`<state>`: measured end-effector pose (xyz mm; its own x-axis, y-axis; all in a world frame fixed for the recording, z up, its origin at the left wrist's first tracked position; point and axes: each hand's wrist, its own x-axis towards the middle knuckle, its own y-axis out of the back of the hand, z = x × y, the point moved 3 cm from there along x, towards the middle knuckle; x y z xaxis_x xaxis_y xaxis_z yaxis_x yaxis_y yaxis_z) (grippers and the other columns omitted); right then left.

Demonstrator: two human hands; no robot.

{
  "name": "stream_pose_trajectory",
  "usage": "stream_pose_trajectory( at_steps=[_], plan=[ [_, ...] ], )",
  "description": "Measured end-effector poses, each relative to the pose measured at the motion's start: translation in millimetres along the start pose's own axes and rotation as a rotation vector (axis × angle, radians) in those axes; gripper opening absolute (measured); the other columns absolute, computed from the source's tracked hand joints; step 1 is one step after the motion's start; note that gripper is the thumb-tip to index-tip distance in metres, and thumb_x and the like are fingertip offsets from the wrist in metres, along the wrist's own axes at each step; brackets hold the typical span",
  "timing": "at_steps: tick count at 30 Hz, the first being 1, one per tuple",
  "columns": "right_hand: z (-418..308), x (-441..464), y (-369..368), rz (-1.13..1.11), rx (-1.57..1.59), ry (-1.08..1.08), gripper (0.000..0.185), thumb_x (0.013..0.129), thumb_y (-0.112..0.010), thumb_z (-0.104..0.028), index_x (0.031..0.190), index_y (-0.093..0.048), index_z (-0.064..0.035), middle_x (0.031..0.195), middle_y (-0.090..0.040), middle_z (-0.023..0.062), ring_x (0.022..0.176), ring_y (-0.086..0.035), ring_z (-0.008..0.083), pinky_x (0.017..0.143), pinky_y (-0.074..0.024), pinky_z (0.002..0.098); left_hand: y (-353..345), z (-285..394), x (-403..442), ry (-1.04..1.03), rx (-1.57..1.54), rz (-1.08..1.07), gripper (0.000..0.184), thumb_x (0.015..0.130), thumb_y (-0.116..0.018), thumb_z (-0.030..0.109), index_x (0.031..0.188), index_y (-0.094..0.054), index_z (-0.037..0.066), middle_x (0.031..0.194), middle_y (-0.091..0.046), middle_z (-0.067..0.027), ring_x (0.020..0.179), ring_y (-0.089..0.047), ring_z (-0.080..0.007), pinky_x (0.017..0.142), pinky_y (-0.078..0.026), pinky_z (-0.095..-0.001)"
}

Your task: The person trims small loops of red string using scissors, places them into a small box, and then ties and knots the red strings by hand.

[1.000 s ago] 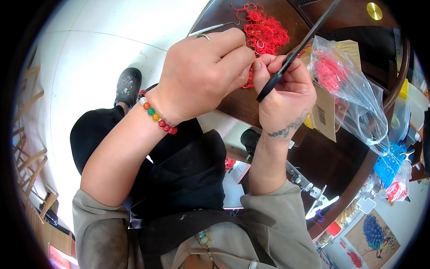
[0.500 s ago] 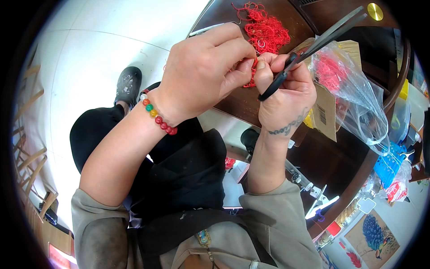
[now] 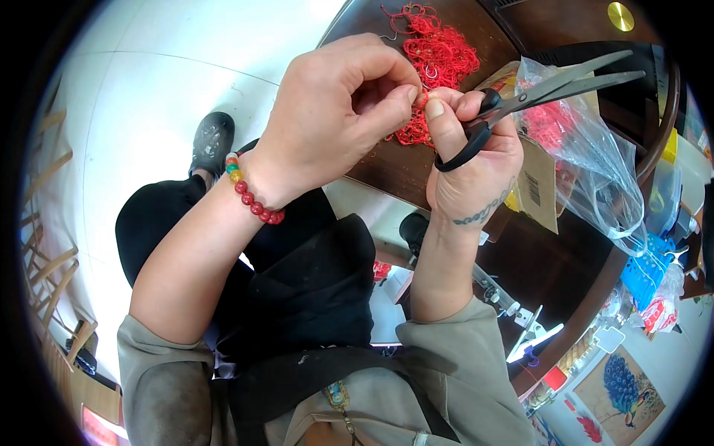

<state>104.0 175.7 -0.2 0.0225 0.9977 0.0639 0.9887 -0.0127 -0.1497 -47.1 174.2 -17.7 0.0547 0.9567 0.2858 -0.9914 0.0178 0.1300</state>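
My left hand [image 3: 338,111], with a beaded bracelet [image 3: 249,199] at the wrist, is closed in a pinch, thumb tip against index finger. A short bit of red cord [image 3: 424,97] shows between its fingertips and those of my right hand. My right hand [image 3: 476,149] carries black-handled scissors [image 3: 525,97], a handle loop round the thumb side. The blades are spread and point to the upper right, away from the cord. Thumb and index finger of that hand also pinch at the cord. Just behind lies a tangled heap of red cord [image 3: 442,59] on a dark wooden table [image 3: 372,160].
To the right are a clear plastic bag [image 3: 595,160] with red material inside and a cardboard piece [image 3: 537,186]. A blue plastic basket [image 3: 645,264] stands farther right. A metal clamp-like fitting [image 3: 506,301] lies below my right forearm. A shoe [image 3: 213,141] rests on the pale floor.
The scissors have swung clockwise and their blades are spread wider. My left hand has turned slightly and moved a little left, its fingertips now farther from the right thumb.
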Motion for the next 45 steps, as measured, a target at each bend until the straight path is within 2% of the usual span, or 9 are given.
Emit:
stream_pose_trajectory(
  at_steps=[7, 13, 16, 18, 21, 24, 28, 32, 45],
  plan=[
    [-2.4, -3.0, -4.0, 0.085, -0.116, 0.116, 0.019, 0.078, -0.068, 0.007, 0.083, -0.051, -0.0017, 0.087, -0.065, 0.01, 0.079, -0.059, 0.0088, 0.072, -0.0492, 0.0209, -9.1, -6.6, -5.6, 0.246, -0.36, -0.066, 0.02, 0.089, -0.063, 0.008, 0.106, -0.062, -0.003, 0.091, -0.064, -0.0025, 0.074, -0.057, -0.0061, 0.066, -0.046, -0.019],
    [1.3, -5.2, -3.9, 0.131, -0.299, 0.185, 0.02, 0.077, -0.072, 0.003, 0.089, -0.056, 0.0, 0.084, -0.063, 0.0038, 0.074, -0.055, 0.0055, 0.068, -0.0462, 0.0182, -7.8, -0.9, -5.9, 0.403, -0.452, -0.037, 0.017, 0.089, -0.063, 0.007, 0.102, -0.065, -0.003, 0.079, -0.065, -0.0027, 0.063, -0.056, -0.0037, 0.056, -0.044, -0.0173],
    [2.7, -7.2, -4.6, 0.136, -0.385, 0.2, 0.023, 0.075, -0.073, 0.002, 0.092, -0.058, 0.0008, 0.082, -0.062, 0.0016, 0.071, -0.054, 0.0048, 0.066, -0.0456, 0.0177, -7.1, -4.2, -7.5, 0.39, -0.396, 0.019, 0.015, 0.087, -0.065, 0.007, 0.097, -0.067, -0.003, 0.075, -0.066, -0.0028, 0.06, -0.056, -0.004, 0.055, -0.044, -0.0177],
    [2.3, -8.4, -6.7, 0.139, -0.438, 0.215, 0.024, 0.073, -0.073, 0.002, 0.093, -0.059, 0.001, 0.081, -0.062, 0.0008, 0.07, -0.054, 0.0051, 0.065, -0.0458, 0.0181, -4.7, 1.5, -5.9, 0.207, -0.159, 0.106, 0.013, 0.083, -0.067, 0.01, 0.088, -0.068, -0.001, 0.069, -0.066, -0.0038, 0.057, -0.059, -0.0069, 0.054, -0.046, -0.0194],
    [-1.6, -6.7, -8.0, 0.045, -0.629, 0.267, 0.019, 0.079, -0.07, 0.005, 0.085, -0.052, 0.0005, 0.086, -0.066, 0.0104, 0.078, -0.061, 0.0106, 0.072, -0.0496, 0.0205, -2.5, 6.5, -4.6, 0.07, 0.026, 0.143, 0.011, 0.081, -0.067, 0.011, 0.083, -0.067, 0.0, 0.065, -0.065, -0.0044, 0.055, -0.06, -0.0089, 0.054, -0.048, -0.0204],
    [1.7, -3.2, -3.5, 0.05, -0.613, 0.269, 0.024, 0.071, -0.074, -0.001, 0.092, -0.061, 0.0001, 0.081, -0.063, 0.0008, 0.071, -0.056, 0.007, 0.065, -0.0469, 0.0201, -2.9, 1.5, -4.0, 0.1, -0.027, 0.093, 0.011, 0.083, -0.065, 0.01, 0.082, -0.066, 0.0, 0.066, -0.064, -0.004, 0.056, -0.059, -0.0083, 0.054, -0.047, -0.0201],
    [-1.1, 0.9, 1.0, 0.025, -0.47, 0.116, 0.021, 0.074, -0.073, 0.002, 0.09, -0.059, 0.0007, 0.082, -0.064, 0.0026, 0.073, -0.058, 0.0071, 0.067, -0.0471, 0.0199, 0.2, -8.3, -3.2, 0.405, -0.382, -0.114, 0.015, 0.086, -0.063, 0.011, 0.094, -0.067, -0.002, 0.073, -0.064, -0.0012, 0.06, -0.054, -0.0034, 0.056, -0.043, -0.0171],
    [-9.0, 2.3, -0.6, 0.01, -0.307, 0.04, 0.018, 0.077, -0.071, 0.005, 0.085, -0.055, -0.0002, 0.083, -0.065, 0.0051, 0.075, -0.058, 0.0067, 0.07, -0.047, 0.0192, -1.8, -7.8, -4.0, 0.508, -0.592, -0.155, 0.018, 0.09, -0.062, 0.014, 0.098, -0.064, -0.002, 0.079, -0.064, -0.0025, 0.06, -0.052, -0.0037, 0.057, -0.042, -0.0159],
    [-11.3, -3.9, 1.4, 0.006, -0.244, 0.064, 0.02, 0.076, -0.071, 0.005, 0.087, -0.056, 0.0, 0.086, -0.066, 0.0065, 0.076, -0.057, 0.0067, 0.07, -0.0462, 0.0197, -0.2, -2.4, -3.9, 0.513, -0.604, -0.163, 0.018, 0.089, -0.063, 0.013, 0.098, -0.064, -0.002, 0.08, -0.065, -0.0034, 0.06, -0.056, -0.0046, 0.058, -0.045, -0.0161]
  ],
)
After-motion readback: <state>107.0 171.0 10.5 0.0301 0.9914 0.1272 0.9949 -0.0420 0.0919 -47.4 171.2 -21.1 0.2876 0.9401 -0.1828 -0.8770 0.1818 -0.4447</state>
